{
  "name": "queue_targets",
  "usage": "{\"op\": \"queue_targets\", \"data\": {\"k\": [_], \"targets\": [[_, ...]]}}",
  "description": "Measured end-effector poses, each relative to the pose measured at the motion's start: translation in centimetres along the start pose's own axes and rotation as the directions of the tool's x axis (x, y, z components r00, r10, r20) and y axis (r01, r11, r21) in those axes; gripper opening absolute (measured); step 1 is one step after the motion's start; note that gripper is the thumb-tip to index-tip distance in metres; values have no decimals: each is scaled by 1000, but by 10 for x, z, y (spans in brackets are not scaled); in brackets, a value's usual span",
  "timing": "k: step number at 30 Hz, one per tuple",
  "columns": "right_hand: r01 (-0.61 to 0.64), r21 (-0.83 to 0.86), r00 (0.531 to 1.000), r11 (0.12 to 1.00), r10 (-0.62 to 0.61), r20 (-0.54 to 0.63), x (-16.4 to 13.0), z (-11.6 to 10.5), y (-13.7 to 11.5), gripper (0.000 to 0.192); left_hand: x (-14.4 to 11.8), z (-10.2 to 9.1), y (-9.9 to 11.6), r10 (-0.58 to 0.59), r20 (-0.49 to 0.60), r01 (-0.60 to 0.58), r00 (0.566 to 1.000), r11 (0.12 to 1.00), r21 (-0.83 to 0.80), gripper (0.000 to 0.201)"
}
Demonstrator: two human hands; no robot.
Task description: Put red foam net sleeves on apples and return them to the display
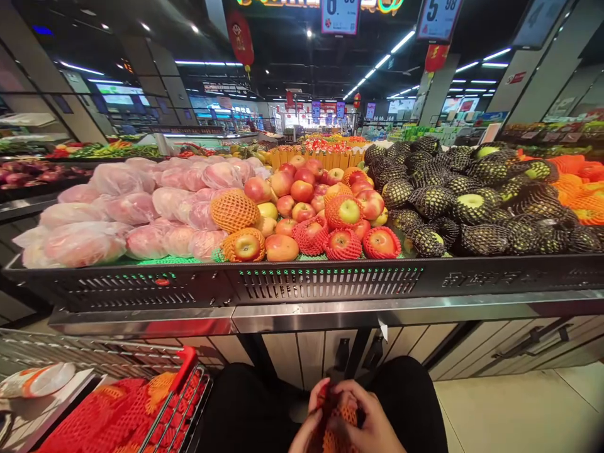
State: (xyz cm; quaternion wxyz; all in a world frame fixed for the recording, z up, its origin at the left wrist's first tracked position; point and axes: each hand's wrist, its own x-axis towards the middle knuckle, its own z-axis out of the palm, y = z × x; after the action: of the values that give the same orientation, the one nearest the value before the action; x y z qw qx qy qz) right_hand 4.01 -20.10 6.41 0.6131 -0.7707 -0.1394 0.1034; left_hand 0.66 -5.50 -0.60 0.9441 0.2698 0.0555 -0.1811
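- Head view: supermarket produce aisle, ceiling strip lights, price signs overhead; a long display stand (302,283) runs left to right across the middle.
- On the stand: bagged pinkish fruit (117,214) at left, loose and sleeved apples (311,214) in the middle, fruit in black foam nets (472,201) at right.
- Near left: shopping cart (179,390) holding a heap of red and orange foam nets (117,415).
- Near bottom centre: left hand (314,418) and right hand (372,425) close together over the lap, both gripping one orange-red foam net sleeve (337,418).
- Grip: fingers of both hands curled into the mesh; whether fruit sits inside cannot be told.
- Sleeve: stretchy open mesh, bunched, partly hidden by fingers.
- Judgement: handling goes best with fingers spreading the mesh evenly, pulling gently so the soft foam does not tear.
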Motion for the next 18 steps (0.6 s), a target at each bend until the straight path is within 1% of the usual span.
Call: {"op": "queue_targets", "data": {"k": [2, 3, 5, 7, 9, 11, 12, 13, 15, 16, 18], "targets": [[9, -109, 999, 994, -5, 35, -1, -4, -10, 18, -1, -2, -2, 17, -1, -17, 1000, 999, 50, 53], [22, -124, 998, 992, -16, 55, -2, -5, -14, 17, -1, -3, -3, 22, 3, -22, 1000, 995, 95, 56], [56, -92, 996, 994, -49, 81, -3, -4, -19, 18, 0, -6, -2, 22, 17, -25, 1000, 980, 197, 57], [72, -62, 995, 996, -67, 79, -3, -1, -19, 20, 1, -5, 1, 12, 47, -24, 999, 964, 264, 54], [58, -63, 997, 996, -55, 45, -2, 1, -13, 21, 1, -1, 4, -13, 136, -23, 991, 966, 259, 60], [21, -79, 1000, 997, -21, -2, -1, 3, -4, 21, 1, 5, 6, -36, 240, -23, 970, 971, 239, 74], [-7, -80, 1000, 997, 5, -27, 0, 3, 1, 20, 1, 8, 6, -41, 271, -28, 962, 969, 246, 78], [-34, -75, 998, 997, 31, -50, 0, 4, 5, 19, 2, 11, 7, -40, 285, -38, 958, 965, 261, 77], [-73, -63, 995, 995, 68, -77, 0, 4, 11, 15, 3, 13, 8, -15, 290, -82, 957, 943, 323, 66], [-81, -63, 994, 995, 75, -85, 0, 5, 13, 13, 4, 13, 8, -6, 297, -107, 955, 926, 362, 61], [-77, -71, 994, 995, 71, -86, -1, 5, 13, 11, 6, 10, 9, -12, 316, -136, 949, 886, 444, 58]]}}
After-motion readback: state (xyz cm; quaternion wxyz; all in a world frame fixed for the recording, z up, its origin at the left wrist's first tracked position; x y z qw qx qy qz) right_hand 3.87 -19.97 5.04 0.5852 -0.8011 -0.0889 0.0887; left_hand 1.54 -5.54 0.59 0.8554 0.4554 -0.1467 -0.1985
